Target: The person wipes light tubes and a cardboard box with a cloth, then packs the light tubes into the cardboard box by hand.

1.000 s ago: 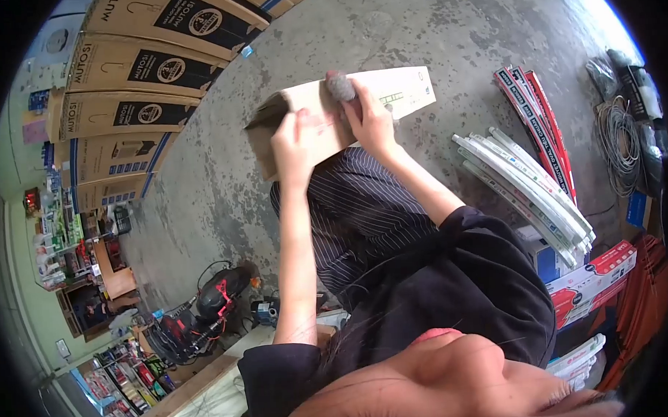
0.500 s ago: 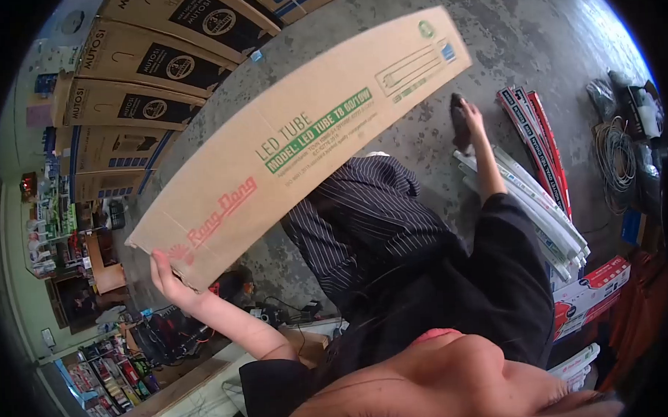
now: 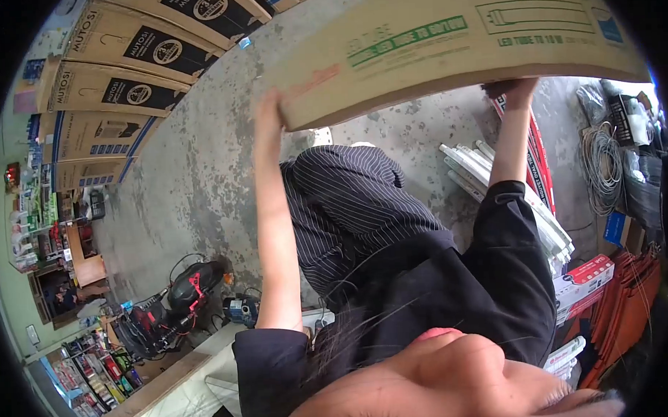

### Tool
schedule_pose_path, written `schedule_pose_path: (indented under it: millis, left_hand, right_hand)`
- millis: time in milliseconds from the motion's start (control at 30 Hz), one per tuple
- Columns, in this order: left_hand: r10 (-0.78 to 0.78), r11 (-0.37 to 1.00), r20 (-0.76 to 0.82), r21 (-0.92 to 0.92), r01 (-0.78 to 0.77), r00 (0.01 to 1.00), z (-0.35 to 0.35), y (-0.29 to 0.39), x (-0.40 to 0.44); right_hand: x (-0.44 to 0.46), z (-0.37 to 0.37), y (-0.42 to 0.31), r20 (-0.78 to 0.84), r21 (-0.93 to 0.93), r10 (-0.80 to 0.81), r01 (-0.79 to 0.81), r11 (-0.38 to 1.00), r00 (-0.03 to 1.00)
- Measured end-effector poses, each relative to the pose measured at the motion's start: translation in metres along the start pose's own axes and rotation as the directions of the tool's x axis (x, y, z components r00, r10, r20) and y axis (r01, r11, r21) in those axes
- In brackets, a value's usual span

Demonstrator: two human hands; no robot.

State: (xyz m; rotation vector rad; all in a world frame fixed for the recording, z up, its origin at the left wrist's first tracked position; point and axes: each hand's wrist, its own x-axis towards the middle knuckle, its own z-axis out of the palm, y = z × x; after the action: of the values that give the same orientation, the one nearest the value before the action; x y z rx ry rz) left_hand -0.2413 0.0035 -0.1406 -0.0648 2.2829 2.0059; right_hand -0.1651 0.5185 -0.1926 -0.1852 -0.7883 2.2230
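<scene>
One long LED tube carton (image 3: 417,66) is under handling; it is raised off the concrete floor (image 3: 207,169) and held lengthwise across the far side of the view, its printed face towards the camera. Lifting is complete as far as can be seen; the carton has not been set down, and whether it is full, sealed or open at the ends cannot be determined. Position relative to the hands: the left hand (image 3: 270,108) is at the carton's left end, gripping near the corner, though blur obscures the fingers; the right hand (image 3: 520,90) is at the near lower edge, right of the carton's middle, its fingers largely hidden, so its closure cannot be told. A dark item (image 3: 494,90) shows beside the right hand; its nature is unclear. The carton's right end extends well past the right hand; the striped trousers (image 3: 355,193) lie on the near side of it. On the right, slim white packs (image 3: 466,165) and long red packs (image 3: 541,170) rest on the floor; a coil of cable (image 3: 603,162) lies farther right; MUTOSI cartons (image 3: 107,32) stand at far left.
</scene>
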Motion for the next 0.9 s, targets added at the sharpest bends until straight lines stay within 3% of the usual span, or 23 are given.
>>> schedule_pose_path:
  millis: [67,100,133,200,267,333,400,433,467,533,600,633,667,700,767,900]
  left_hand:
    - [0.0,0.846,0.038,0.532,-0.02,0.999,0.042,0.002,0.006]
    - [0.242,0.766,0.11,0.588,-0.259,0.964,0.061,-0.002,0.01]
    - [0.465,0.624,0.194,0.621,-0.475,0.864,0.08,-0.004,0.011]
    - [0.486,0.831,0.379,0.08,-0.551,0.788,0.138,0.021,-0.006]
    - [0.468,0.88,0.499,-0.336,-0.335,0.729,0.182,0.029,-0.015]
    - [0.441,0.897,0.518,-0.25,-0.364,0.733,0.214,-0.01,-0.009]
    - [0.095,0.968,0.583,-0.242,0.061,0.807,0.222,-0.106,0.016]
    - [0.102,0.967,0.586,-0.246,0.057,0.804,0.223,-0.112,0.008]
    - [0.18,0.85,0.451,-0.519,0.093,0.874,0.222,-0.109,-0.002]
    - [0.204,0.658,0.303,-0.746,0.099,0.931,0.222,-0.096,-0.008]
    - [0.045,0.941,0.343,-0.329,0.075,0.938,0.208,-0.062,-0.03]
    - [0.029,0.846,0.36,-0.505,0.169,0.932,0.205,-0.026,-0.035]
    - [0.027,0.851,0.36,-0.498,0.168,0.933,0.203,-0.005,-0.031]
    - [0.037,0.849,0.348,-0.505,0.154,0.937,0.2,0.008,-0.027]
    - [0.057,0.874,0.282,-0.478,0.088,0.958,0.2,-0.018,-0.007]
    - [0.136,0.899,0.195,-0.437,-0.038,0.971,0.196,-0.042,-0.001]
  right_hand:
    - [-0.008,0.009,-0.034,-0.034,-0.076,-0.031,0.028,0.997,0.999]
    - [-0.012,0.008,-0.044,-0.067,-0.146,-0.059,0.048,0.988,0.996]
    - [-0.014,0.001,-0.041,-0.069,-0.153,-0.06,0.048,0.987,0.996]
    - [-0.018,-0.034,-0.007,-0.017,-0.423,-0.06,0.047,0.905,0.998]
    - [-0.029,-0.073,0.031,0.03,-0.666,-0.028,0.041,0.745,0.999]
    - [-0.037,-0.093,0.045,0.073,-0.851,0.026,0.048,0.524,0.997]
    - [-0.083,-0.078,0.075,0.078,-0.855,0.062,0.035,0.517,0.995]
    - [-0.106,-0.07,0.09,0.08,-0.858,0.08,0.028,0.513,0.994]
    - [-0.113,-0.069,0.104,0.011,-0.798,0.068,-0.032,0.601,0.998]
    - [-0.105,-0.065,0.105,0.215,-0.805,-0.094,0.231,0.546,0.972]
    - [-0.111,-0.029,0.077,0.098,-0.801,0.004,0.077,0.594,0.995]
    - [-0.108,-0.006,0.061,0.04,-0.788,0.039,0.007,0.615,0.998]
    - [-0.105,0.018,0.046,-0.019,-0.77,0.074,-0.062,0.635,0.997]
    - [-0.098,0.012,0.051,0.112,-0.807,-0.023,0.104,0.581,0.993]
    - [-0.075,-0.004,0.068,0.252,-0.816,-0.102,0.268,0.513,0.962]
    - [-0.07,-0.045,0.123,0.223,-0.942,0.077,0.194,0.275,0.972]
